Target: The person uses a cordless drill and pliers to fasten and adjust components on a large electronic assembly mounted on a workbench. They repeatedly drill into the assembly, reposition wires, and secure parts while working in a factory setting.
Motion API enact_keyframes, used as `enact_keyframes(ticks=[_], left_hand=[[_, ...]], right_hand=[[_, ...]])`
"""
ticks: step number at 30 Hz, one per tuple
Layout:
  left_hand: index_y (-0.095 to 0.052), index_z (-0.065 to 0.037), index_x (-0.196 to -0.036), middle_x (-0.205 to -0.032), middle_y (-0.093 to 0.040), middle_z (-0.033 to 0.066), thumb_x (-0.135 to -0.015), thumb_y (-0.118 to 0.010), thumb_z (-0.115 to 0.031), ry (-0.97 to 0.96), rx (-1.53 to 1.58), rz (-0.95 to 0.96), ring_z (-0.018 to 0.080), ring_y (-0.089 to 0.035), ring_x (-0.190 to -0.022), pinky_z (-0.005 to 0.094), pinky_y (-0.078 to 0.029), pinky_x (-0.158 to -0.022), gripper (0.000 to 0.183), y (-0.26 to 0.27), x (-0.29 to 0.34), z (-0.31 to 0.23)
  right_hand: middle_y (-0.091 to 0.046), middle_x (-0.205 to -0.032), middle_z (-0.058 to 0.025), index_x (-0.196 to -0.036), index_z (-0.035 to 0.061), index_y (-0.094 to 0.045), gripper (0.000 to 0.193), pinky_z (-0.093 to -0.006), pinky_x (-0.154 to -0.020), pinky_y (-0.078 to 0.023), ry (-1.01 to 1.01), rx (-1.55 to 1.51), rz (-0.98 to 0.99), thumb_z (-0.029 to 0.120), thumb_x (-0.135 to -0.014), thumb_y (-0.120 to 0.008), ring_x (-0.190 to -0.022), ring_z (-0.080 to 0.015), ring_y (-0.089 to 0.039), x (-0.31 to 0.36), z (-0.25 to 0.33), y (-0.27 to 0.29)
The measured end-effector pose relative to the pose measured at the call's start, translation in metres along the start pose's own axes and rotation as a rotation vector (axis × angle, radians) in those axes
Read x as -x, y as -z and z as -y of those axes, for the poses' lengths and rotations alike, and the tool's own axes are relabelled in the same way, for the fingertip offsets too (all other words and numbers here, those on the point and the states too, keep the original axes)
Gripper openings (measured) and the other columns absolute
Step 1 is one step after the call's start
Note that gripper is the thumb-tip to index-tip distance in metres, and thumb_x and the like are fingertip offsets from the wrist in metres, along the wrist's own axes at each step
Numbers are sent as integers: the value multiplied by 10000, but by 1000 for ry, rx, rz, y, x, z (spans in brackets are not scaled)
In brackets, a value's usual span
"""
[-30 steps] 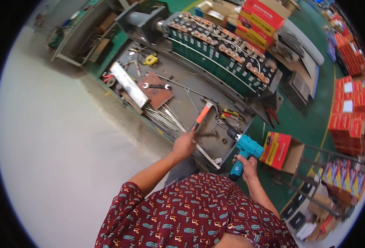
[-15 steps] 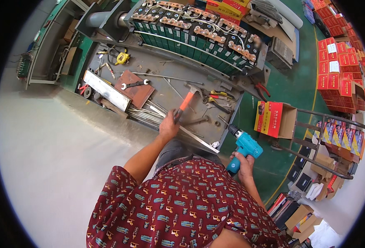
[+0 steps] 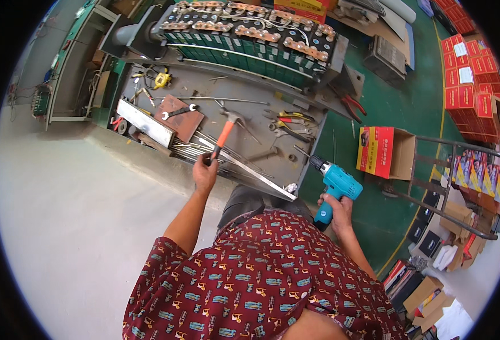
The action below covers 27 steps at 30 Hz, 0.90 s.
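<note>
In my left hand (image 3: 205, 173) is a claw hammer (image 3: 224, 135), its orange and black handle gripped near the end and its head pointing away over the bench. My right hand (image 3: 338, 214) is wrapped round the grip of a teal cordless drill (image 3: 339, 182), whose thin bit points forward and left past the bench's right edge. Beneath the hammer lies a bundle of metal rods (image 3: 196, 152) and a long flat metal strip (image 3: 255, 174). A double-ended wrench (image 3: 179, 111) rests on a rusty brown plate (image 3: 183, 126). Several pliers (image 3: 293, 120) lie beyond the drill's bit.
A large bank of green battery cells (image 3: 244, 54) with copper links lines the back of the grey metal bench (image 3: 233, 93). A yellow tape measure (image 3: 162, 79) sits at the far left. To the right are an open red-and-yellow carton (image 3: 381, 149), a metal hand truck (image 3: 459, 141) and stacked red boxes (image 3: 469, 96).
My left hand has shifted left with the hammer, away from the drill. The drill stays in my right hand, a little further right in view. The whole view has turned slightly.
</note>
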<state>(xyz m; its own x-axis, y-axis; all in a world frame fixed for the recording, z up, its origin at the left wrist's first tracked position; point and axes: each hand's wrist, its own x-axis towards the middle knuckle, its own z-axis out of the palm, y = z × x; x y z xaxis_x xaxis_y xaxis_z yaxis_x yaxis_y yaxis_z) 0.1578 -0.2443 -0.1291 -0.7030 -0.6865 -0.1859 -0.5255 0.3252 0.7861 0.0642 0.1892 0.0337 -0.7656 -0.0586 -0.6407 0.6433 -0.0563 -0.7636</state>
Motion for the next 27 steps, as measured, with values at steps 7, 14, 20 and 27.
enact_keyframes(ticks=[7, 14, 20, 27], left_hand=[[-663, -3, -1069, -853, -698, 171, -868, -739, -158, -25, -70, -87, 333, -674, -781, 414, -536, -731, 265, -4, 14, -9], [-706, -33, -1016, -962, -697, 203, -865, -701, -122, -85, -192, -152, 396, -674, -909, 458, -535, -793, 175, 32, 23, -16], [-706, -27, -969, -911, -723, 203, -916, -690, -155, 6, -109, -158, 395, -697, -872, 443, -542, -753, 140, 83, -14, -5], [-699, -27, -1013, -906, -713, 219, -938, -668, -158, -92, -64, -77, 424, -690, -877, 452, -536, -749, 153, 78, -120, -19]], right_hand=[[-687, -925, -102, -1131, 0, -614, 301, -329, -696, -582, -9, 89, -16, 80, -859, -715, -754, -203, -691, -10, -10, 42], [-669, -894, -108, -1142, 6, -585, 319, -383, -673, -595, -79, -58, 13, 53, -846, -693, -734, -237, -685, -15, -14, 22], [-678, -866, -116, -1114, 6, -576, 314, -390, -666, -597, -79, -23, 79, 69, -835, -707, -717, -241, -690, -26, -10, -21], [-681, -882, -125, -1117, 1, -588, 310, -379, -671, -589, 10, -47, -67, 70, -841, -712, -721, -249, -687, -4, -2, -74]])
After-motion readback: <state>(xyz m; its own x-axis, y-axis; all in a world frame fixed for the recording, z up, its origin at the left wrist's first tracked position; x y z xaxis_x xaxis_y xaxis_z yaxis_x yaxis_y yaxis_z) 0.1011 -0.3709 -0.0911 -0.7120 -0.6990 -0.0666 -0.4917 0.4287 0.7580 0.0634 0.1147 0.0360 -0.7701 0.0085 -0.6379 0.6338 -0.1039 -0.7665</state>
